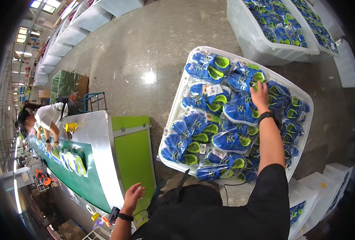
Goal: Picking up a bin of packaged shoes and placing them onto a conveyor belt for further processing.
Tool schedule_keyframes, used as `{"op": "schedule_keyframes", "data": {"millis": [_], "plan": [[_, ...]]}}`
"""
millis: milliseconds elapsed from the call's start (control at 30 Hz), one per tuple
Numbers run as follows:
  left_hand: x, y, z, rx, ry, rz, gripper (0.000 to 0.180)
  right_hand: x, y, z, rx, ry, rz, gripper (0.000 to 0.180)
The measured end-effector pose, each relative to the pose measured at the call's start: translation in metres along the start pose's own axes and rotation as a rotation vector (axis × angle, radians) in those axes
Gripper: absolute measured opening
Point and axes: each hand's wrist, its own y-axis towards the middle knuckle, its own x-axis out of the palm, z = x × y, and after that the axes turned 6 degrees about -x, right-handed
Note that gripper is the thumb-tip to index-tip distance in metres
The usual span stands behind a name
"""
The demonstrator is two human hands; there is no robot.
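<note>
A large white plastic bin (166, 138) in front of me is filled with pairs of blue sneakers with lime-green linings, each in a clear plastic bag. My right hand (260, 96) reaches over the bin, its fingers apart on a bagged pair of sneakers (241, 77) in the far row. Beside that hand lies another bagged pair (239, 109). Some bags carry paper tags or labels. My left hand (133, 195) hangs by the green cabinet side, fingers loosely bent and holding nothing.
At left, a conveyor with a green belt (95, 170) carries bagged shoes; a co-worker (55, 114) leans over it. Its end has a lime-green panel (135, 160). More bins of sneakers (249, 44) stand at far right and near right (305, 200). White bins (90, 18) line the far left.
</note>
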Motion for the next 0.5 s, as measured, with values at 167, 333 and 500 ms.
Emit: {"op": "schedule_keyframes", "data": {"millis": [167, 333, 500], "plan": [[-0.042, 0.016, -0.011, 0.115, 0.049, 0.06, 0.039, -0.045, -0.068, -0.022, -0.143, 0.157, 0.347, 0.049], [-0.118, 0.042, -0.058, 0.092, -0.014, 0.112, 0.041, -0.041, -0.177, -0.045, -0.166, 0.365, 0.249, 0.048], [-0.215, 0.098, -0.07, 0.144, 0.246, 0.129, 0.042, -0.043, -0.295, -0.032, -0.015, 0.85, 0.141, 0.048]]}}
